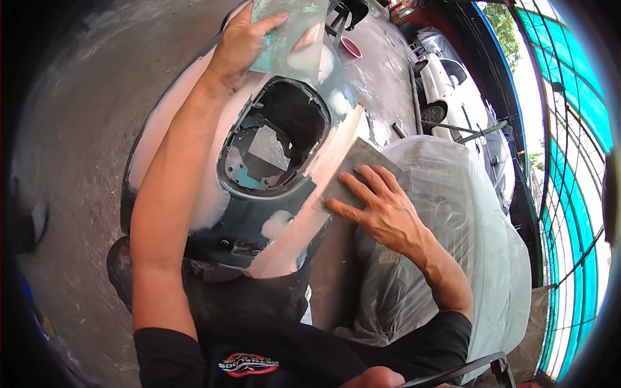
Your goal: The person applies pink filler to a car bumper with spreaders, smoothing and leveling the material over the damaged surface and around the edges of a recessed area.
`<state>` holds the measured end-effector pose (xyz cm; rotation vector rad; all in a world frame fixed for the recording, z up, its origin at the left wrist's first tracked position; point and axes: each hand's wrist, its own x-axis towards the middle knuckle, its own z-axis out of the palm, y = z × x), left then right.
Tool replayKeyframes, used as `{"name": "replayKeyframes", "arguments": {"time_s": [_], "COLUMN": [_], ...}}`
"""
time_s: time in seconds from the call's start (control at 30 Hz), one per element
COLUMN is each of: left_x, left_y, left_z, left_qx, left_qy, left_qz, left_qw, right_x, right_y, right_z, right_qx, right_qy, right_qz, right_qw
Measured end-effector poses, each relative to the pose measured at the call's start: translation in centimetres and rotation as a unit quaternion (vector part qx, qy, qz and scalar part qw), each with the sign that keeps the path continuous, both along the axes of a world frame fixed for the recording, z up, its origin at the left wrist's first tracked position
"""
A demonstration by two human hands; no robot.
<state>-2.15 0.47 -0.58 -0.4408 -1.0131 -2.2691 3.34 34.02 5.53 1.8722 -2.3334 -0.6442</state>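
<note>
A car body (259,229) in dark grey and white, patched with pale pink filler, stands in front of me. Near its far end, my left hand (239,48) grips a flat greenish mixing board (278,52), thumb on top. A smear of filler lies on the board. My right hand (388,210) holds a thin grey rectangular putty spreader (367,160), fingers splayed over its face and thumb hidden. The spreader's edge rests against the filler strip (304,216) along the body's right side. Between my arms is a dark window opening (275,139) without glass.
Close on the right stands a car under clear plastic sheeting (446,207). Farther back are a white car (456,90) and a red basin (350,48) on the grey floor (77,161). A metal-framed wall with turquoise panels (572,258) borders the right.
</note>
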Motion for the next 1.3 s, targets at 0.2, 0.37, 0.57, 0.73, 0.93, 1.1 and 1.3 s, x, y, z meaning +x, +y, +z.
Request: {"name": "replayKeyframes", "arguments": {"time_s": [0.2, 0.37, 0.57, 0.73, 0.93, 1.1, 1.3], "left_x": [0.7, 0.6, 0.2, 0.4, 0.7, 0.8, 0.6], "left_y": [-0.3, 0.4, 0.1, 0.0, 0.1, 0.4, -0.6], "left_z": [0.2, 0.6, 0.3, 0.2, 0.6, 0.7, -0.1], "left_qx": [-0.017, 0.024, -0.013, -0.020, -0.005, 0.010, -0.020], "left_qy": [0.002, -0.003, 0.003, 0.007, -0.009, -0.014, -0.039], "left_qz": [0.010, -0.020, -0.012, -0.003, -0.016, -0.001, 0.038], "left_qw": [1.000, 1.000, 1.000, 1.000, 1.000, 1.000, 0.998], "right_x": [2.0, 3.0, 2.4, 2.2, 1.9, 2.1, 2.7], "right_y": [2.6, 1.2, 0.2, 0.2, 0.8, 3.7, 3.0], "right_z": [1.7, -0.5, -2.6, -3.1, -3.2, -3.0, -3.8], "right_qx": [0.005, -0.002, -0.006, -0.012, -0.025, 0.005, -0.077], "right_qy": [0.066, 0.071, 0.058, 0.045, 0.035, 0.057, 0.063], "right_qz": [-0.043, -0.006, 0.022, 0.032, 0.040, 0.008, 0.063], "right_qw": [0.997, 0.997, 0.998, 0.998, 0.998, 0.998, 0.993]}}
